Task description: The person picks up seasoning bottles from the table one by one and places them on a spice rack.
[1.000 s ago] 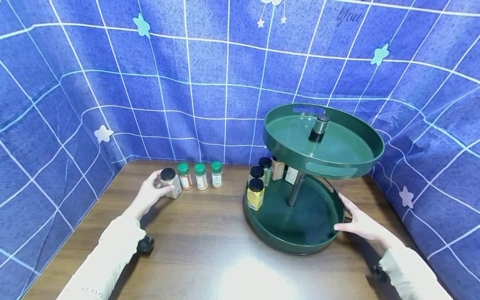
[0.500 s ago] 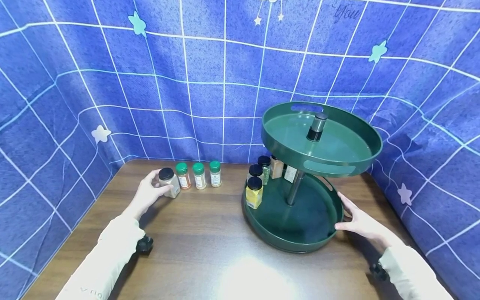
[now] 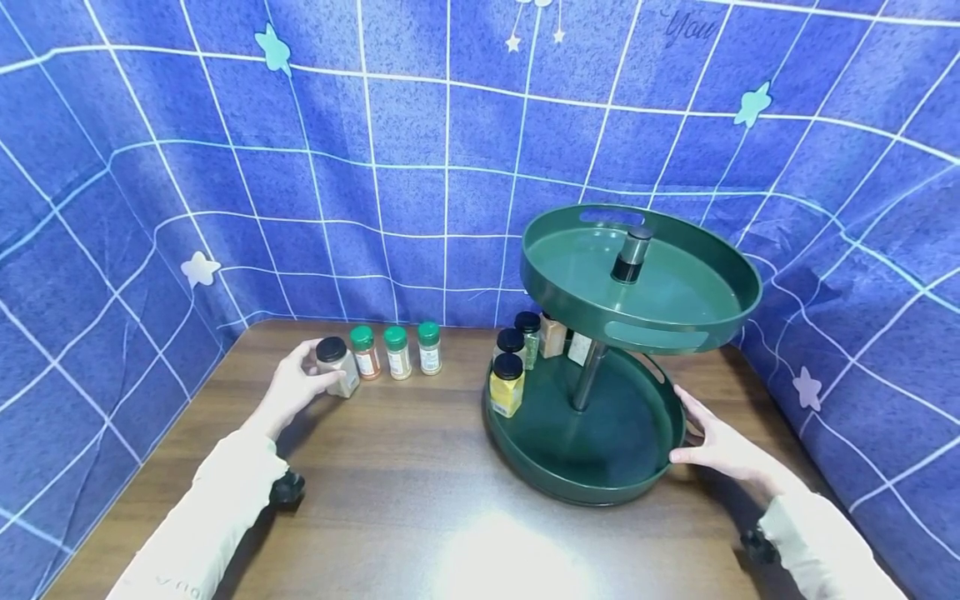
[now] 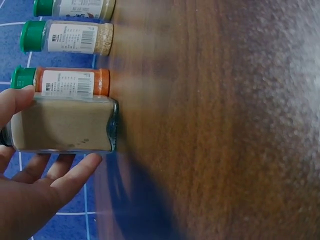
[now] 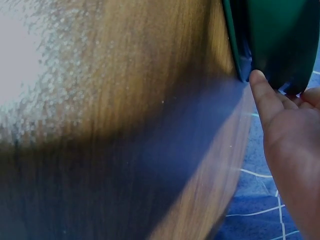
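At the left of the table, the left hand (image 3: 293,385) holds a square black-lidded jar (image 3: 337,367) between thumb and fingers. In the left wrist view the jar (image 4: 65,125) shows pale brown contents, with the thumb on one side and the fingers (image 4: 75,177) along the other. The right hand (image 3: 722,446) grips the right rim of the lower tier (image 3: 592,483) of a green two-tier stand. In the right wrist view the thumb of the right hand (image 5: 295,145) presses the green wall (image 5: 285,40); its other fingers are partly hidden.
Three green-capped jars, the nearest with orange-red contents (image 3: 366,354), stand right of the held jar. Several black-lidded jars, one yellow (image 3: 507,387), stand at the lower tier's left and back. The upper tier (image 3: 675,283) overhangs it. A blue cloth (image 3: 405,192) hangs behind the table.
The head view has shifted slightly. Both hands keep their places, the left on the jar and the right on the lower tier.
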`<action>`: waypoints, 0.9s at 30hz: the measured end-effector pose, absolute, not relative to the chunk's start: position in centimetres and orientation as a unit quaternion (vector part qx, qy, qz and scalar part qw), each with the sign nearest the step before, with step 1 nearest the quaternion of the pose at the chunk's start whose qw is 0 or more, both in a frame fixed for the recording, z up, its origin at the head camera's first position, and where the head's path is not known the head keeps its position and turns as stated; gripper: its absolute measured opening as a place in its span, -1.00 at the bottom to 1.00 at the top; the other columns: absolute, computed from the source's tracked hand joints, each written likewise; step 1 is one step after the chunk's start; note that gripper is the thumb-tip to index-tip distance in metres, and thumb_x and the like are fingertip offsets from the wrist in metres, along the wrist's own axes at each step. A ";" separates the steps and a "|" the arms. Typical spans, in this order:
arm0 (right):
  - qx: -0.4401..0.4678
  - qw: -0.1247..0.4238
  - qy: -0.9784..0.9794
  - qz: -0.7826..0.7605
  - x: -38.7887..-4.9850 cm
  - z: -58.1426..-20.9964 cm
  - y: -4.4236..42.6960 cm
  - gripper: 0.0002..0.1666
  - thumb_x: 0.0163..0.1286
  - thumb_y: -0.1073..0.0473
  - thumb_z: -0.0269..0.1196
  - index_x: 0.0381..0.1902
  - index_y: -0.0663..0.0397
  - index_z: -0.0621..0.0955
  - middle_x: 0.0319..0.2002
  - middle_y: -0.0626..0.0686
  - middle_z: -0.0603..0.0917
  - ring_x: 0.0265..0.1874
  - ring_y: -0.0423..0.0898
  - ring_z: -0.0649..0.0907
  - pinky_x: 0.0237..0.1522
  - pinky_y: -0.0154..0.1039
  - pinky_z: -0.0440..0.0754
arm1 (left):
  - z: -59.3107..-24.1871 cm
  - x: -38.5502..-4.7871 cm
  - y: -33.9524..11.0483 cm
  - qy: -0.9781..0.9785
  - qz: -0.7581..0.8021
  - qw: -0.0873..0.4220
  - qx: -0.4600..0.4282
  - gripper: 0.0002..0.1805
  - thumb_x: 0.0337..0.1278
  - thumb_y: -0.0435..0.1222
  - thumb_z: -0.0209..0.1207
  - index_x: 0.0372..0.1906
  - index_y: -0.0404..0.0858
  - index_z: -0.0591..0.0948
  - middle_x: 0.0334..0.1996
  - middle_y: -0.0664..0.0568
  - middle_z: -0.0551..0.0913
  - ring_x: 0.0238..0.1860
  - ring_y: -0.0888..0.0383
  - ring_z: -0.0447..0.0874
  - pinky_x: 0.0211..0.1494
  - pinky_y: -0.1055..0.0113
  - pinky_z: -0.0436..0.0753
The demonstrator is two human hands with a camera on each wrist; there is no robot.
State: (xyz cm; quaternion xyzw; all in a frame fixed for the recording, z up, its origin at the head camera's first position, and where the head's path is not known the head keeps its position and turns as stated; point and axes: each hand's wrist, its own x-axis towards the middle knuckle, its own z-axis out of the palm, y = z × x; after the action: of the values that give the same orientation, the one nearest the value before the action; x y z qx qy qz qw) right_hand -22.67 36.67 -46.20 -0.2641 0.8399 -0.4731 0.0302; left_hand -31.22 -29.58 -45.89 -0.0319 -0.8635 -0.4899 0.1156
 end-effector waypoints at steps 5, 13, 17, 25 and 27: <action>-0.256 0.033 0.842 -0.474 -22.6 -46.2 36.5 0.18 0.06 0.43 0.36 0.44 0.38 -0.15 0.45 0.32 -0.07 0.22 -0.64 0.14 0.08 -0.66 0.28 | -45.6 -31.1 -29.5 -0.866 -0.486 0.111 -0.035 -0.33 -0.07 -0.24 0.40 0.20 -0.24 0.40 -0.06 -0.10 0.53 -0.20 0.25 0.49 -0.28 0.47 0.60; -0.252 0.039 0.843 -0.473 -22.5 -46.1 36.3 0.18 0.07 0.42 0.36 0.43 0.40 -0.16 0.37 0.54 -0.12 0.20 -0.68 0.13 0.07 -0.66 0.28 | -44.9 -30.6 -29.0 -0.856 -0.508 0.083 -0.043 -0.31 -0.06 -0.26 0.39 0.22 -0.26 0.37 -0.02 -0.21 0.52 -0.24 0.35 0.54 -0.33 0.18 0.70; -0.252 0.037 0.847 -0.467 -22.5 -46.1 36.4 0.18 0.07 0.42 0.36 0.43 0.40 -0.15 0.37 0.54 -0.12 0.20 -0.68 0.12 0.07 -0.67 0.27 | -44.3 -30.3 -28.6 -0.861 -0.498 0.090 -0.056 -0.33 -0.10 -0.26 0.41 0.18 -0.26 0.41 -0.04 -0.22 0.57 -0.27 0.40 0.55 -0.31 0.22 0.70; -0.252 0.037 0.844 -0.472 -22.6 -46.2 36.5 0.17 0.08 0.42 0.36 0.44 0.38 -0.16 0.35 0.57 -0.13 0.21 -0.67 0.12 0.07 -0.69 0.26 | -42.8 -29.8 -27.7 -0.873 -0.468 0.109 -0.084 -0.40 -0.12 -0.30 0.41 0.12 -0.27 0.47 -0.12 -0.18 0.63 -0.27 0.43 0.57 -0.19 0.47 0.58; -0.252 0.035 0.845 -0.470 -22.5 -46.2 36.5 0.17 0.08 0.42 0.36 0.43 0.38 -0.15 0.35 0.56 -0.13 0.21 -0.68 0.12 0.08 -0.69 0.25 | -42.3 -29.5 -27.4 -0.872 -0.472 0.103 -0.085 -0.40 -0.13 -0.31 0.40 0.11 -0.26 0.47 -0.13 -0.16 0.62 -0.27 0.39 0.57 -0.23 0.41 0.62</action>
State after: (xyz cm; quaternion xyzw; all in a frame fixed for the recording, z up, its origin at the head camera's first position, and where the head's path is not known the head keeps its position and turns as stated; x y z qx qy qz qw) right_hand -22.55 36.50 -46.15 -0.2521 0.8453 -0.4698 0.0353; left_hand -29.54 -27.35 -42.33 -0.0846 -0.8717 -0.4715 0.1035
